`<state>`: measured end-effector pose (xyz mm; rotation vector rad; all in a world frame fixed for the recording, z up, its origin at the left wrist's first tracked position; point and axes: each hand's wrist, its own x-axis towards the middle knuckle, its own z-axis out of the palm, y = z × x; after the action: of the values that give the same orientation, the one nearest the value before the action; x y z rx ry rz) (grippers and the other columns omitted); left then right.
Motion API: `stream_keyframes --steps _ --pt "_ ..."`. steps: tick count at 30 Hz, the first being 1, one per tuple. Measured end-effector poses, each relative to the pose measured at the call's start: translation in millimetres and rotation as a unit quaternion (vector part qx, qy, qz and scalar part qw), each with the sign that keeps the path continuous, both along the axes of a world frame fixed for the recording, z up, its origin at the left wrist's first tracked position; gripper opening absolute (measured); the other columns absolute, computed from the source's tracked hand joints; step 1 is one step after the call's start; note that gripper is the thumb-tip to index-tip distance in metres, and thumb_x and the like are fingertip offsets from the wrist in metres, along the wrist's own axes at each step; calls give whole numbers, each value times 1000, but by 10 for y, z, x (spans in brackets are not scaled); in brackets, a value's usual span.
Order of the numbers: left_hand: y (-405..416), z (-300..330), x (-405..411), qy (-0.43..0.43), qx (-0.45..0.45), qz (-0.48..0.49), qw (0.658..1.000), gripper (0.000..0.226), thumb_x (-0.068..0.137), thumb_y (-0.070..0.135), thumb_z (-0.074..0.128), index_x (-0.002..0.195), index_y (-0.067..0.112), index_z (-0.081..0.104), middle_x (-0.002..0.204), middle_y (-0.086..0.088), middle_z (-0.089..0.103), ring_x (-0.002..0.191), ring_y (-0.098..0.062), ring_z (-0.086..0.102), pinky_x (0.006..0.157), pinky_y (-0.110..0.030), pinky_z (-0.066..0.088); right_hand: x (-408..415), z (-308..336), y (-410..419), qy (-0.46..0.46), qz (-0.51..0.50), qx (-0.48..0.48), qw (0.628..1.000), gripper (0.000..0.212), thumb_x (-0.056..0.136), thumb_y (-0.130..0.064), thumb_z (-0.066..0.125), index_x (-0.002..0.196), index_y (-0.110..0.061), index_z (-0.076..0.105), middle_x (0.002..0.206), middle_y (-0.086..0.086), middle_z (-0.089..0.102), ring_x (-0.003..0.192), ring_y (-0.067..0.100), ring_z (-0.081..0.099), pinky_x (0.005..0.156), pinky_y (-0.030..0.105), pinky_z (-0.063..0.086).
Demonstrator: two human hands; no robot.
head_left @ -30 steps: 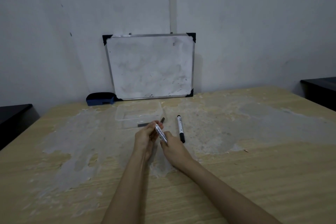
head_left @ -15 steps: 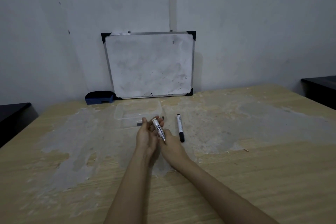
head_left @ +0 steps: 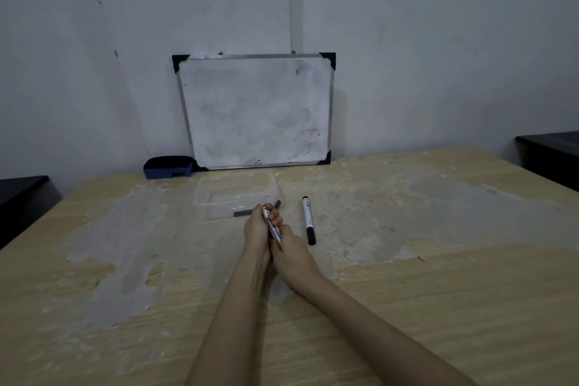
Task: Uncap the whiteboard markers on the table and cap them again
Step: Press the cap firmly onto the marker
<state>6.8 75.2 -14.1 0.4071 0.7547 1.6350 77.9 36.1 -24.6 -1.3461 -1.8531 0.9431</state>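
Both hands, left hand [head_left: 257, 229] and right hand [head_left: 289, 247], close on one whiteboard marker [head_left: 272, 226]; a skewed push could miss the cap; second marker [head_left: 308, 220] lies at three o'clock.

Both hands, left [head_left: 257, 229] and right [head_left: 291, 247], clasp one marker [head_left: 272, 226] above the table [head_left: 438, 291]; a second marker [head_left: 308, 220] lies just beside.

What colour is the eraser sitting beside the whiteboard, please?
Dark blue. The eraser shows in the head view, left of the whiteboard.
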Motion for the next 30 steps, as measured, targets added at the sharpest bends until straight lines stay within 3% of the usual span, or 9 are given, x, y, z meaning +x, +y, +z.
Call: stream_keyframes --steps 7,10,14,17,19,22,25,27,30 --pt "39 -43 10 1 -10 -18 1000 38 98 18 24 64 14 41 29 5 39 25 -3 36 29 -12 29 10 16 -8 9 -8 -17 1000 28 95 -10 35 121 -5 44 114 18 60 101 30 58 72 26 37" --pt "41 -66 13 3 -10 -30 1000 40 100 23 23 68 12 45 31 5 42 27 -3 40 31 -11 33 11 32 -3 26 -16 -38 999 27 95 -12 37 120 -5 44 99 10 62 78 17 58 59 19 40" --pt "38 -36 14 125 -60 -6 990 55 98 43 22 86 6 60 63 -4 66 62 -14 63 59 -23 52 20 150 63 37 -27 -87 995 33 93 -26 42 120 -6 40 72 -3 47 55 8 43 43 21 33" --pt "-11 -41 -46 329 -100 65 937 57 99 41 23 107 -2 60 99 -17 66 95 -28 61 90 -40 47 29 363 176 12 -24 -150 988 33 95 -20 39 120 2 41 100 11 50 58 19 46 47 28 42" --pt "-90 -89 -84 451 -87 157 875 44 99 31 30 108 -3 56 106 -21 65 100 -32 61 89 -38 46 52 495 219 -73 -19 -153 985 23 93 -8 42 107 9 49 124 23 53 67 22 55 63 32 51" --pt "-160 -139 -90 573 -73 179 797 25 96 20 38 99 1 54 102 -22 65 89 -28 59 73 -31 43 39 489 370 -118 -22 -109 987 36 89 -2 46 122 9 40 118 29 58 64 23 60 59 26 51" --pt "-140 -166 -50 664 -73 138 731 21 93 13 42 100 1 58 102 -19 67 92 -29 61 74 -33 46 -48 414 524 -258 -28 -42 965 19 88 -4 49 106 1 50 112 18 59 104 30 57 114 42 23" --pt "-123 -176 -28 687 -68 127 712 22 92 9 42 99 2 61 103 -18 68 94 -28 62 76 -32 47 -76 370 583 -295 -25 -5 955 13 89 -5 48 78 -6 54 99 13 62 111 29 56 118 45 14" --pt "-124 -190 -15 692 -57 115 710 22 90 7 43 95 1 63 100 -19 70 91 -29 63 74 -33 48 -95 361 643 -330 -20 36 943 17 89 -4 45 85 -3 62 110 16 65 113 30 55 116 45 19"
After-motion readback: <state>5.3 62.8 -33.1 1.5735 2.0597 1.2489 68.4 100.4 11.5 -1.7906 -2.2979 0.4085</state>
